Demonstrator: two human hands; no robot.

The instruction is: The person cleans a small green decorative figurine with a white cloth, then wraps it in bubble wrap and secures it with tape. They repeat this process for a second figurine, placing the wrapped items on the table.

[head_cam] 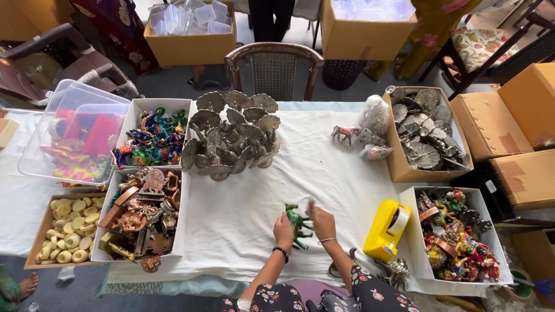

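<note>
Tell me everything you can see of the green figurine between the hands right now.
The green figurine is a small animal shape, horse-like, glossy green with darker and reddish painted details; material cannot be told. It stands on the white cloth near the table's front edge. The left hand grips its side; the right hand touches its other side while pinching a small pale item above it. Finer parts are too small to tell.

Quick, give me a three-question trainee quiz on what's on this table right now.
1. True or false: the left hand holds the green horse figurine.
2. Which box lies nearest the yellow tape dispenser: A, the white box of painted figurines; B, the box of pale round pieces?
3. What kind of items are piled at the cloth's centre back?

Key: 1 true; 2 A; 3 silver fan-tailed metal figurines.
</note>
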